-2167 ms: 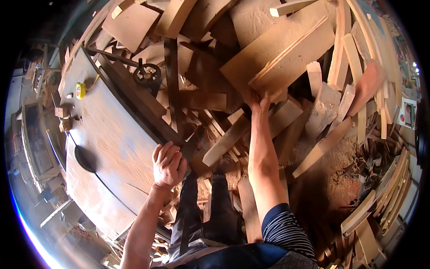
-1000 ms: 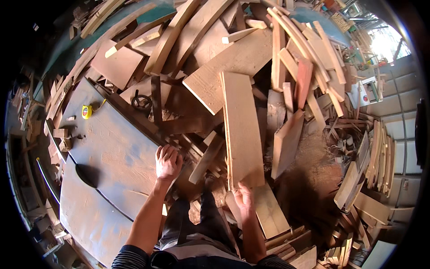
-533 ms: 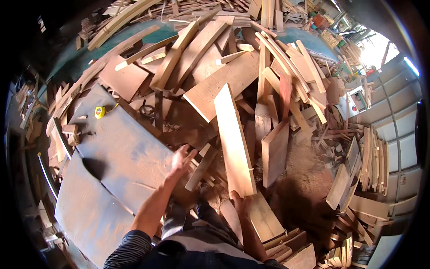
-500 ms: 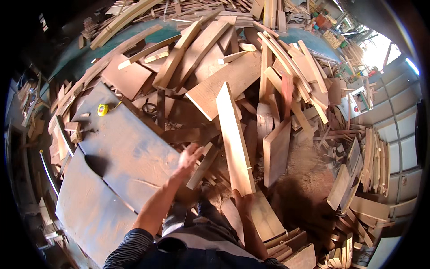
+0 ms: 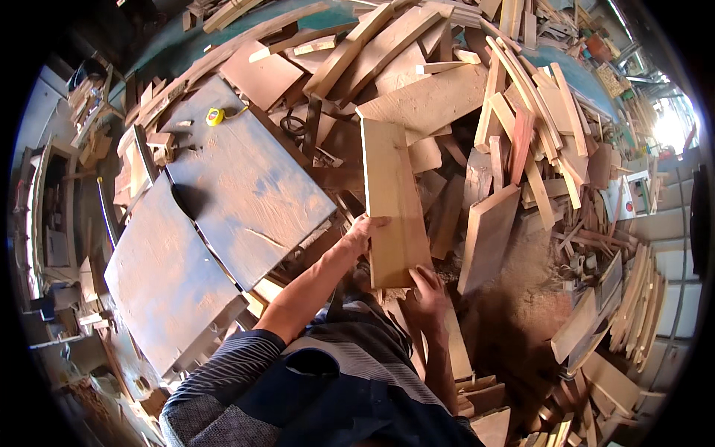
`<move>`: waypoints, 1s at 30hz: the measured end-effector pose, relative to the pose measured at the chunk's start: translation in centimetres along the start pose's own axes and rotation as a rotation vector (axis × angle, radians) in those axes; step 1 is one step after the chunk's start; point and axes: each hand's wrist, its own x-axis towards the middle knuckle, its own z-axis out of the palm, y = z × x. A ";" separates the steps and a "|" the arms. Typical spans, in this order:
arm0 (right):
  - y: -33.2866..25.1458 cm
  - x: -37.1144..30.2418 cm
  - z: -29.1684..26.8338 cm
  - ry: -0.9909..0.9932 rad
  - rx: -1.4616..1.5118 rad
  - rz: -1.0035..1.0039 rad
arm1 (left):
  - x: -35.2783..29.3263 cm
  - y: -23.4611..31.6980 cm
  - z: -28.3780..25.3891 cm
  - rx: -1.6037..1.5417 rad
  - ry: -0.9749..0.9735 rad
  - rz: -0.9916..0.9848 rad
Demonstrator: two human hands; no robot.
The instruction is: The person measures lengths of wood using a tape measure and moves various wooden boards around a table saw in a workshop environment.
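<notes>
A pale wooden board (image 5: 397,208) is held up in front of me, its broad face turned toward me and its long side pointing away. My left hand (image 5: 365,229) grips its left edge, thumb lying on the face and the other fingers hidden behind. At the near right corner, my right hand (image 5: 430,295) has its fingers closed on the board's end. To the left stands a dusty metal machine table (image 5: 246,175), split by a dark slot. On it lies a yellow tape measure (image 5: 215,117) with a short piece of tape drawn out.
Heaped boards and offcuts (image 5: 432,93) fill the space ahead. A thick plank (image 5: 488,238) leans at the right, beside sawdust (image 5: 525,276) on the floor. Several slats (image 5: 639,305) stand against the right wall. More offcuts (image 5: 484,413) lie near my right side.
The board has turned from its narrow edge to its broad face. My left hand has moved from beside the machine table onto the board's left edge. The view has shifted.
</notes>
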 end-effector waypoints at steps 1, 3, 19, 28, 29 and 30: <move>0.1 -0.4 -0.3 0.063 0.093 0.051 | 0.2 -0.5 -1.2 0.020 -0.020 0.035; 0.4 -1.1 -1.3 0.212 0.261 0.179 | -1.1 -1.4 -0.1 0.061 0.005 0.101; 0.0 0.8 5.3 -0.014 0.837 0.669 | -12.8 1.4 -4.2 0.034 -0.156 0.375; -9.3 2.5 3.4 0.010 0.516 0.513 | -17.9 3.9 -6.5 -0.182 -0.429 0.342; -10.2 2.6 3.3 0.027 0.473 0.481 | -18.1 4.3 -6.7 -0.181 -0.445 0.333; -11.2 2.6 3.1 0.043 0.429 0.450 | -18.4 4.6 -6.9 -0.180 -0.460 0.323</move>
